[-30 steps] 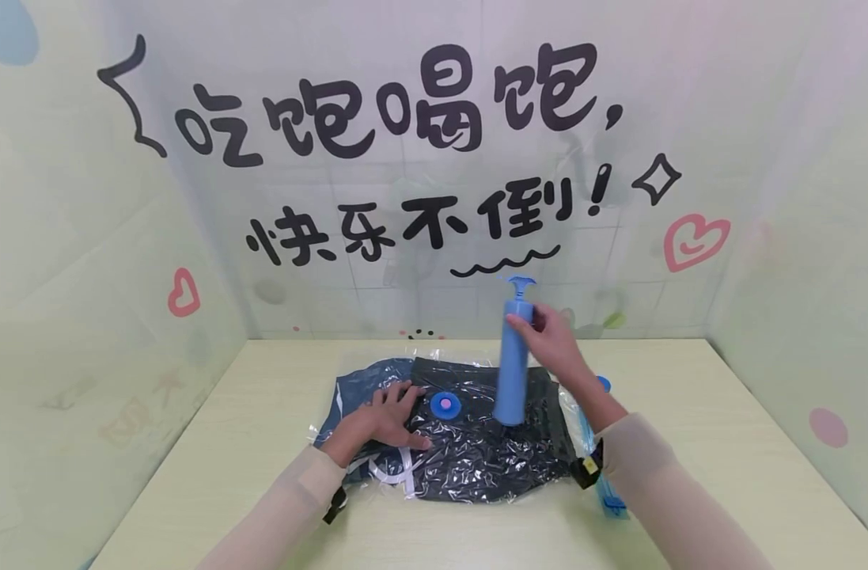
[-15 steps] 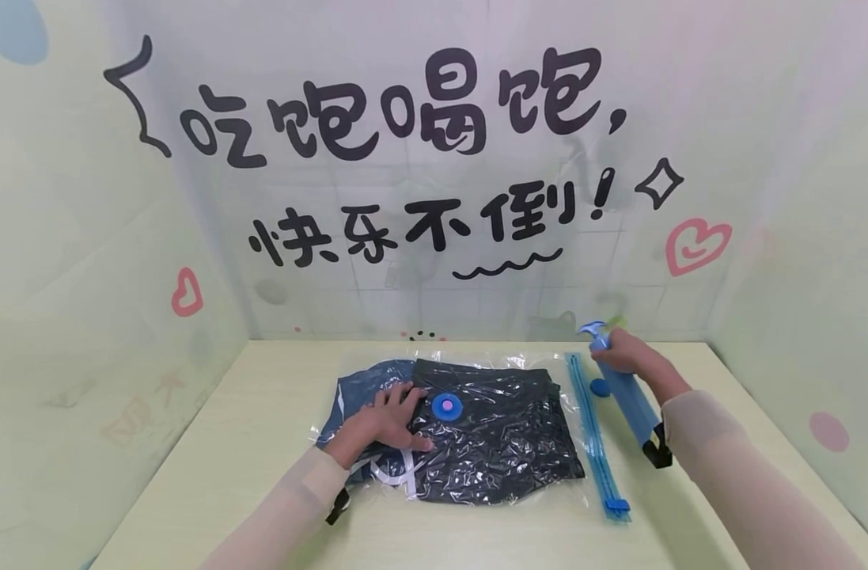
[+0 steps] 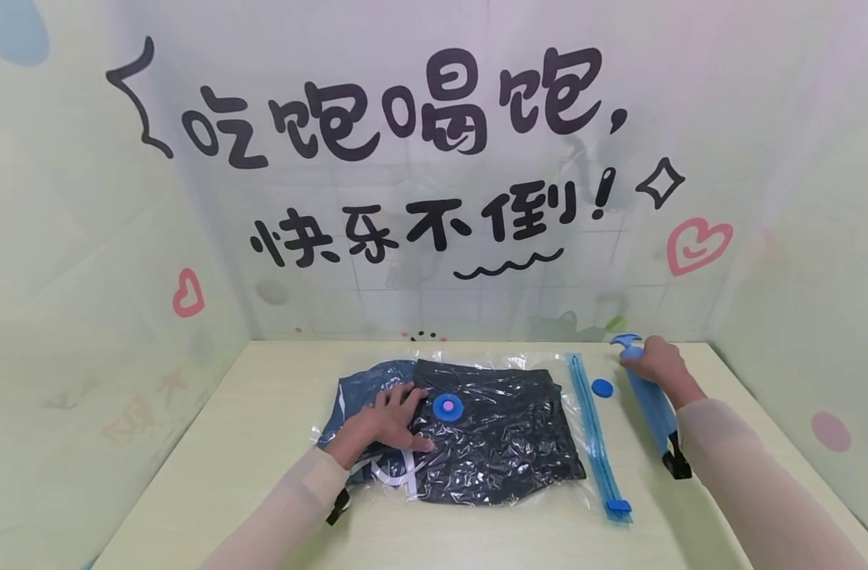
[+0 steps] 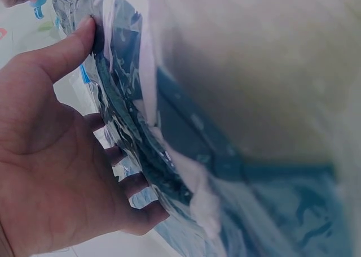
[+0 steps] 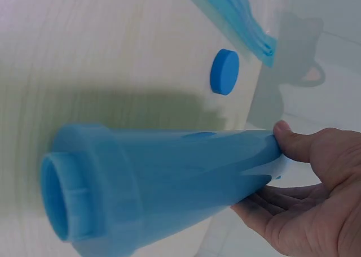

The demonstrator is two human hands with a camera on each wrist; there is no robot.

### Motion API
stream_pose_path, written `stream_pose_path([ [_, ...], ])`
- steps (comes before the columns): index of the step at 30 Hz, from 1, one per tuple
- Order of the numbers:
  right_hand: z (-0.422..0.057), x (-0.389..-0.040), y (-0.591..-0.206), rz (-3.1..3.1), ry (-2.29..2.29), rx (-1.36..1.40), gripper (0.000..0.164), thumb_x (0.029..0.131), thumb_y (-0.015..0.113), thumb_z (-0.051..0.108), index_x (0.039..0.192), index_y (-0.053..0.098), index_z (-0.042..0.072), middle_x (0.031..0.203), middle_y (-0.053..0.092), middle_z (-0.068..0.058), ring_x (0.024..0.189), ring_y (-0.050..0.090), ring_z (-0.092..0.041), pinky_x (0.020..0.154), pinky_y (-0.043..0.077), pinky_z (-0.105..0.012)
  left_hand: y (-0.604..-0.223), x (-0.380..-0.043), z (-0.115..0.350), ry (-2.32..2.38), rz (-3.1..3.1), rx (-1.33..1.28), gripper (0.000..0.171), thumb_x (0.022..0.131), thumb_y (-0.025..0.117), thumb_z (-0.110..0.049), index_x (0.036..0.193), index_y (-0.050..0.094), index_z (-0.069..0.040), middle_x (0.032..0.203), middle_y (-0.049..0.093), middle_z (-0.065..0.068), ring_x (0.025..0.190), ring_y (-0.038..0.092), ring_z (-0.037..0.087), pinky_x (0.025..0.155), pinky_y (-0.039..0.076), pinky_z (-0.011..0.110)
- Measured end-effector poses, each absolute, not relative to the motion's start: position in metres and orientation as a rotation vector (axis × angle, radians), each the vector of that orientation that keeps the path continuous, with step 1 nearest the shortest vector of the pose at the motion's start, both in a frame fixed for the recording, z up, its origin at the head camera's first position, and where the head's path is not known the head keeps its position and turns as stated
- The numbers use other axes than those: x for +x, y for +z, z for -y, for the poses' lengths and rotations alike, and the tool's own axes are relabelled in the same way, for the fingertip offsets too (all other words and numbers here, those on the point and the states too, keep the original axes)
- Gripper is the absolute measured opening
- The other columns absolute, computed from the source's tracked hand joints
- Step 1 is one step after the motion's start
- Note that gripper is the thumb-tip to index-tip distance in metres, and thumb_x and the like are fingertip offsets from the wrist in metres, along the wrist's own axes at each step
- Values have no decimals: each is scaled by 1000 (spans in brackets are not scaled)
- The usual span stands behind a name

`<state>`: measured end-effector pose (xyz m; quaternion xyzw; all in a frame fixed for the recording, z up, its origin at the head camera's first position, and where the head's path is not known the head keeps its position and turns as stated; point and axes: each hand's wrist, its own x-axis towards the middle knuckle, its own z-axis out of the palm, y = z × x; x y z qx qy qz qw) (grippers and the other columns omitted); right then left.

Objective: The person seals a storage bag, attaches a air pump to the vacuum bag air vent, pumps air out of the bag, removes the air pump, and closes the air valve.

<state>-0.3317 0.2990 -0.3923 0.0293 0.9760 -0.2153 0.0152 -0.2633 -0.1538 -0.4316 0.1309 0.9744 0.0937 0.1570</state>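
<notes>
A clear vacuum storage bag with folded dark clothes inside lies flat on the table. On its top sits a round blue valve with a pink centre. My left hand rests on the bag left of the valve, fingers spread; the left wrist view shows its palm beside the plastic. In my right hand is a blue hand pump, gripped near its handle end at the table's right side. The right wrist view shows the pump's round open nozzle facing the camera, with thumb and fingers around the far end.
A blue cap lies on the table between bag and pump. Along the bag's right edge runs a blue zip seal with a slider at its near end. A printed backdrop stands behind the table.
My right hand has carried the pump from above the bag to the table's right side, lowering and tilting it. The left hand has stayed on the bag.
</notes>
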Motion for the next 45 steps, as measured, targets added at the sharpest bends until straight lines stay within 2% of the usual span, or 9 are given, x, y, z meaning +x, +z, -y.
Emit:
stream_pose_path([
  [5, -303, -330, -400, -2996, -723, 179, 48, 97, 61, 25, 103, 46, -20, 92, 52, -30, 86, 52, -43, 79, 47, -54, -432, -264, 153, 270, -2790, 383, 88, 89, 75, -53, 157, 32, -16, 161, 20, 17, 142, 22, 50, 105, 29, 71],
  [10, -307, -328, -410, -3002, -748, 201, 44, 97, 64, 26, 95, 47, -15, 83, 47, -21, 79, 48, -36, 72, 45, -47, -434, -264, 153, 270, -2790, 392, 88, 89, 75, -53, 156, 32, -17, 161, 19, 16, 142, 22, 49, 105, 29, 71],
  [18, -308, -327, -417, -3019, -736, 224, 43, 97, 64, 26, 95, 49, -14, 81, 45, -18, 77, 46, -34, 69, 43, -45, -435, -265, 155, 282, -2787, 385, 88, 89, 74, -53, 157, 31, -17, 162, 18, 16, 142, 22, 49, 105, 28, 71],
  [25, -309, -328, -419, -3045, -727, 179, 39, 97, 62, 27, 86, 47, -8, 76, 41, -14, 73, 45, -31, 64, 40, -41, -435, -263, 155, 284, -2788, 381, 87, 90, 74, -53, 157, 31, -17, 162, 18, 16, 143, 22, 49, 106, 27, 71],
  [27, -307, -329, -420, -3113, -741, 114, 38, 96, 62, 24, 84, 46, -7, 74, 41, -15, 71, 45, -32, 62, 40, -42, -435, -262, 155, 291, -2787, 383, 86, 90, 74, -52, 156, 32, -17, 162, 18, 17, 143, 21, 49, 106, 27, 71],
  [29, -305, -331, -422, -3217, -774, -23, 36, 95, 63, 19, 87, 48, -13, 76, 47, -22, 73, 49, -38, 65, 44, -48, -434, -262, 156, 297, -2785, 381, 86, 90, 74, -52, 156, 32, -17, 162, 18, 17, 143, 21, 49, 106, 27, 70],
  [34, -292, -340, -424, -3330, -810, -495, 34, 90, 68, -1, 110, 54, -24, 100, 58, -38, 95, 56, -52, 83, 46, -62, -432, -261, 157, 297, -2782, 382, 86, 90, 74, -52, 156, 32, -18, 163, 18, 16, 144, 20, 49, 106, 27, 70],
  [40, -277, -337, -427, -3138, -587, -871, 30, 84, 75, -4, 104, 60, -21, 95, 63, -32, 89, 63, -47, 80, 52, -57, -433, -261, 156, 301, -2786, 385, 86, 89, 74, -52, 156, 32, -18, 162, 18, 16, 143, 21, 49, 106, 27, 70],
  [45, -266, -327, -426, -3065, -419, -896, 28, 80, 78, -4, 99, 63, -18, 94, 65, -30, 90, 64, -46, 80, 52, -55, -435, -261, 155, 301, -2786, 394, 86, 90, 74, -52, 156, 32, -18, 162, 18, 16, 142, 22, 49, 105, 28, 71],
])
